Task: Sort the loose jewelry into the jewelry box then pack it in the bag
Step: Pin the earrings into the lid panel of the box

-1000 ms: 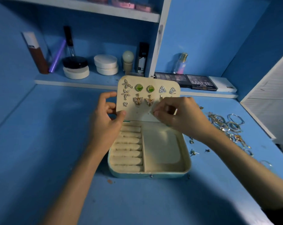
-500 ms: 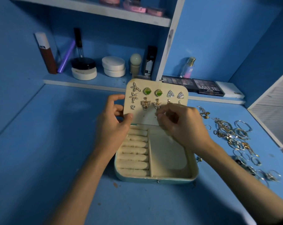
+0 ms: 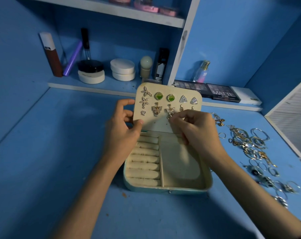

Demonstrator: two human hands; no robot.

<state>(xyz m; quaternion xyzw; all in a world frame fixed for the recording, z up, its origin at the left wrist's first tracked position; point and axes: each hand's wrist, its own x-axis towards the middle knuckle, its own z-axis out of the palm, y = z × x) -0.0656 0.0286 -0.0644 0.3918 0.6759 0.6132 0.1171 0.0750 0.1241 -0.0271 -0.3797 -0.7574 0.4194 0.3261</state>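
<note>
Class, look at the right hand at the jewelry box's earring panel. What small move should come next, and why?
Probably press the butterfly earring fully into the earring panel. The right hand pinches at that earring's lower end, the left hand has a grip on the panel's left edge, and a pile of loose jewelry waits further right.

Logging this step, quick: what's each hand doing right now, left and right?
Left hand: grips the left edge of the earring panel.
Right hand: pinches the right-side butterfly earring on that panel.
</note>
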